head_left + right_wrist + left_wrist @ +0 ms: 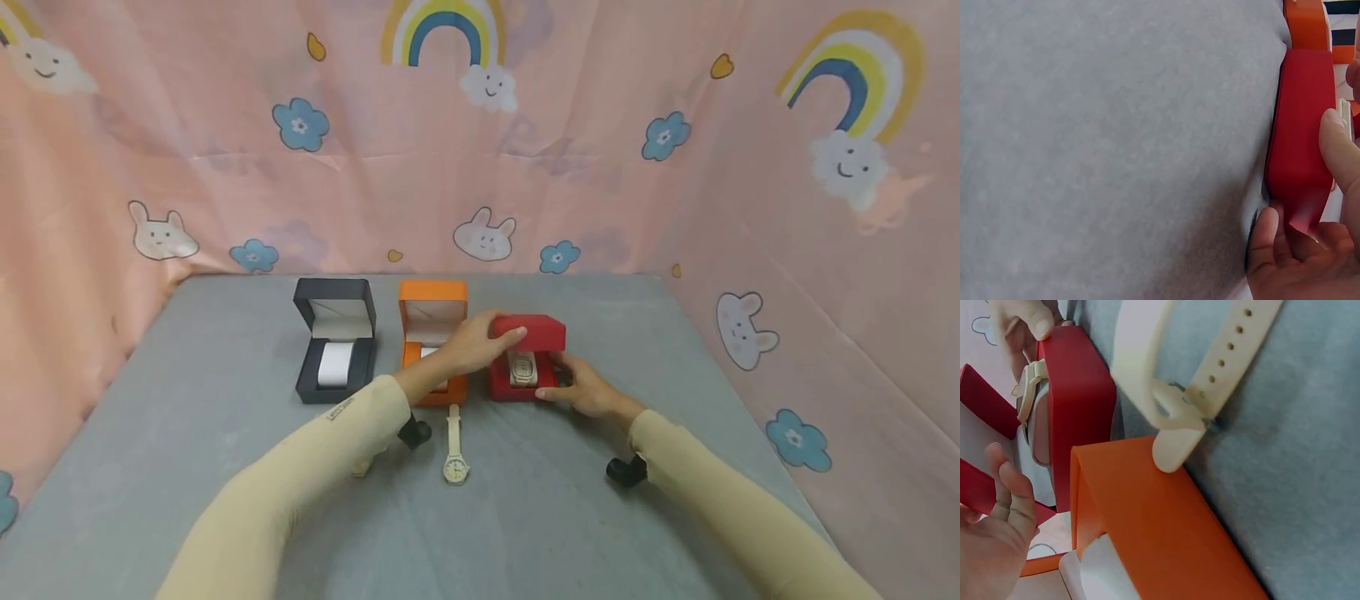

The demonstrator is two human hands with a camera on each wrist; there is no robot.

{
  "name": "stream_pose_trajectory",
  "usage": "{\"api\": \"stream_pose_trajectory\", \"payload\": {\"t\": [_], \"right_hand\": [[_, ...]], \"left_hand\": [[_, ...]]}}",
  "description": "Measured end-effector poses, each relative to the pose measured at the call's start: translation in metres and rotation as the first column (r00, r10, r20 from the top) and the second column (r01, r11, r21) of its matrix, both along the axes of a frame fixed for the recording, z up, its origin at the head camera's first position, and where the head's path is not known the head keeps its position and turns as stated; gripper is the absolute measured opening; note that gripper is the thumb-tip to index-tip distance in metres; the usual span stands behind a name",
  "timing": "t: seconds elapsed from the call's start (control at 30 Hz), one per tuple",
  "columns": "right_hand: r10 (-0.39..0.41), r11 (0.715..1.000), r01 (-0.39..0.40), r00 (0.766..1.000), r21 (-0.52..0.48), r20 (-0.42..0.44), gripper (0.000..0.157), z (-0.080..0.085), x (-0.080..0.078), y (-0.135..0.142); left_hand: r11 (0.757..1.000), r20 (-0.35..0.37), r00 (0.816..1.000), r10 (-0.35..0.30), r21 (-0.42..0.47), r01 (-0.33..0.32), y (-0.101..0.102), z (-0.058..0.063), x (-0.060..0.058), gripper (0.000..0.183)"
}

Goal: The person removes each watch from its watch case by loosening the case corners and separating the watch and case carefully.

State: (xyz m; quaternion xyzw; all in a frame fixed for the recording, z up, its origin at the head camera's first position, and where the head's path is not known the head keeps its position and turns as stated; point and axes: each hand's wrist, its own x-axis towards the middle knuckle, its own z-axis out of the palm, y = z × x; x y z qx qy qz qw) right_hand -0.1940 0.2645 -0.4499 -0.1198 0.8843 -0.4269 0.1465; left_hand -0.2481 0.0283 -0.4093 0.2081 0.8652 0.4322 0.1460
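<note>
- The red box (513, 395) sits right of centre in the frame on the bench (540, 517), a watch (523, 369) on its cushion, the lid (545, 335) tilted above.
- The left hand (471, 345), slightly bent, holds the lid's left side, thumb across its front; the right hand (588, 392) grips the base at its right end.
- The step in hand looks like closing the lid; next calls for keeping the base steady and lowering it clear of fingertips.
- A round-faced watch (455, 468) lies loose at lower centre, below the orange box (435, 290).
</note>
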Motion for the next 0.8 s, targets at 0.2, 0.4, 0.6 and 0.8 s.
{"api": "stream_pose_trajectory", "payload": {"t": [0.2,0.4,0.6,0.8], "right_hand": [[0.001,1.0,-0.001,1.0,-0.015,-0.009,0.089,0.0,-0.001,0.005],[-0.002,1.0,0.002,1.0,-0.001,0.006,0.094,0.002,-0.003,0.007],[0.016,1.0,-0.016,1.0,0.003,-0.016,0.097,0.0,-0.001,0.006],[0.058,0.998,-0.059,0.995,-0.005,-0.079,0.089,-0.002,0.0,0.006]], "left_hand": [[0.999,0.039,0.999,0.003,0.044,-0.005,0.007,0.005,-0.005,0.067],[0.998,0.09,0.996,0.016,0.054,-0.021,0.009,0.012,-0.009,0.073],[0.992,0.149,0.985,0.085,0.079,-0.098,0.012,0.011,-0.011,0.086],[0.98,0.174,0.974,0.145,0.111,-0.166,0.015,0.006,-0.01,0.086]]}}
